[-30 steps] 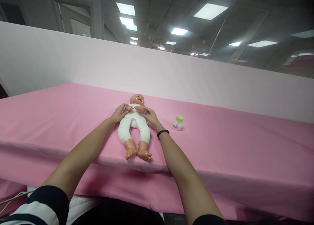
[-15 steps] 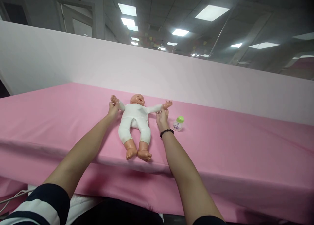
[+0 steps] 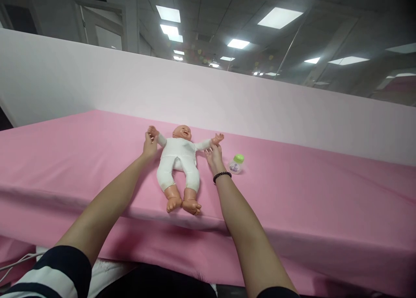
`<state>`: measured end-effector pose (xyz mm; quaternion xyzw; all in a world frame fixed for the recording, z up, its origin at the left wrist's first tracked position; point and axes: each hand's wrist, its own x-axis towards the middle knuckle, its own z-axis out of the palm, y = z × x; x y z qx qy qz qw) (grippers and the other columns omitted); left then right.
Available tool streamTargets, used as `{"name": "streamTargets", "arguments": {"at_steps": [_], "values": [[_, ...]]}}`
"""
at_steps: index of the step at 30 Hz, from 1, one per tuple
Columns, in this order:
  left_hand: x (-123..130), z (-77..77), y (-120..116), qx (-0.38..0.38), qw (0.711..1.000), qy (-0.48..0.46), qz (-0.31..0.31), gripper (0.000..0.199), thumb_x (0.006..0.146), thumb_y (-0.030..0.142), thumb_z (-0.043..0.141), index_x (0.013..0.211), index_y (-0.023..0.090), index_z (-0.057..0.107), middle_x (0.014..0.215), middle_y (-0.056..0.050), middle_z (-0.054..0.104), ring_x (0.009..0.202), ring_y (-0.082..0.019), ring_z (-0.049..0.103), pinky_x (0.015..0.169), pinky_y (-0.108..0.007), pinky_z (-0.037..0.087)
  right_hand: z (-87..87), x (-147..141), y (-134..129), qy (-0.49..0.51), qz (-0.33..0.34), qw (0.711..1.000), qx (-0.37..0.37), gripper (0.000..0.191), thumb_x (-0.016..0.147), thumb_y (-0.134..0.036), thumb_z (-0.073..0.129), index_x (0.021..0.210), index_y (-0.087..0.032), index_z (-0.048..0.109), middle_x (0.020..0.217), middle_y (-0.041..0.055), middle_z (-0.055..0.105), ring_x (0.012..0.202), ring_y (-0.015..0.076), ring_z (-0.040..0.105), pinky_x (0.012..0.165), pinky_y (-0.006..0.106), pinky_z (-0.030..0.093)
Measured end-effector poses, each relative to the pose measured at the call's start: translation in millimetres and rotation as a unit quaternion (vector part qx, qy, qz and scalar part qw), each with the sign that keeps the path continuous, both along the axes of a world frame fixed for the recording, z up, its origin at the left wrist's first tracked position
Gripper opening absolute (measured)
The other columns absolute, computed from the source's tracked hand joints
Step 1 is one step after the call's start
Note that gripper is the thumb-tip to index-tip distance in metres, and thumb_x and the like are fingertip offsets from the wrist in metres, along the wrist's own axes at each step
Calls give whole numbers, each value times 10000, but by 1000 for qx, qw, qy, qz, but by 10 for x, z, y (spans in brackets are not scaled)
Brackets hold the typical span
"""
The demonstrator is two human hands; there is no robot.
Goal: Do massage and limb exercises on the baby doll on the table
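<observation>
A baby doll (image 3: 179, 148) in a white cloth body lies on its back, arms spread, its bare feet toward me. My left hand (image 3: 150, 144) is closed on the doll's arm at the wrist, on the left. On the other side, my right hand (image 3: 214, 156) is under the doll's other forearm, fingers parted and touching it or very close. A black coiled band circles my right wrist. Just right of that hand stands a small clear bottle (image 3: 235, 166) with a green cap and purple print.
The padded surface is covered by a pink sheet (image 3: 308, 194) that hangs over the front edge near me. Behind it runs a low white wall (image 3: 208, 94) with glass above. Pale cables (image 3: 19, 262) lie at the lower left.
The doll's arm on the right has shifted slightly inward, toward its body. My right hand's fingers have loosened and spread. My left hand has barely moved.
</observation>
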<state>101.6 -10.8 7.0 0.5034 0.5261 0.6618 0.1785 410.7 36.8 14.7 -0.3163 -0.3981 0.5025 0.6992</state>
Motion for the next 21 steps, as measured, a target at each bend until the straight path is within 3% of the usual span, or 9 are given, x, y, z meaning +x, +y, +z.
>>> {"name": "streamTargets", "arguments": {"at_steps": [2,4,7,10,13,15,18,21], "values": [[96,4,-92,45,977,189,-83,289,966,344,560,1232,231,550,1252,-117,671,1192,-282,631,1067,-473,494,74,-61,-102,-54,54,995,56,368,662,-255,809,982,-267,628,1171,18,729,1134,203,676,981,371,560],[165,5,-169,71,936,320,-131,294,959,365,556,1212,223,604,1263,-121,681,1217,-300,615,1096,-489,469,126,-123,-225,-162,143,971,108,402,584,-189,852,943,-245,680,1176,39,745,1186,238,657,1049,401,520],[205,16,-239,81,915,375,-124,321,983,373,514,1240,211,619,1312,-135,668,1257,-311,587,1108,-499,452,165,-177,-385,-272,197,936,110,418,551,-149,855,946,-225,741,1164,55,755,1202,273,642,1092,434,485],[206,29,-264,70,921,364,-116,324,990,369,508,1253,212,613,1305,-131,670,1256,-311,586,1101,-502,455,176,-182,-452,-274,187,938,97,433,564,-159,854,980,-226,755,1162,51,753,1183,273,646,1090,444,488],[210,37,-251,54,941,314,-115,337,985,401,537,1257,212,598,1264,-130,677,1201,-316,612,1063,-502,479,176,-177,-407,-235,172,950,115,439,584,-177,865,1003,-223,743,1150,54,758,1178,258,650,1098,437,489],[199,43,-205,47,966,233,-106,350,971,398,575,1269,215,566,1249,-127,676,1163,-307,630,1035,-489,497,172,-166,-318,-168,130,971,108,426,612,-189,858,1007,-232,706,1140,45,755,1145,231,665,1063,414,516],[107,58,-84,25,999,11,-36,297,960,340,616,1222,233,526,1250,-121,655,1158,-273,644,991,-439,526,132,-99,-142,-18,35,999,25,340,733,-228,775,1034,-260,619,1113,13,731,1031,177,698,925,360,578],[-73,50,37,-39,970,-235,47,212,959,322,631,1107,225,514,1154,-123,646,1082,-264,673,885,-408,562,6,26,-6,70,-63,992,-88,126,876,-282,593,996,-268,555,1016,-3,702,933,140,701,829,301,593]]}}
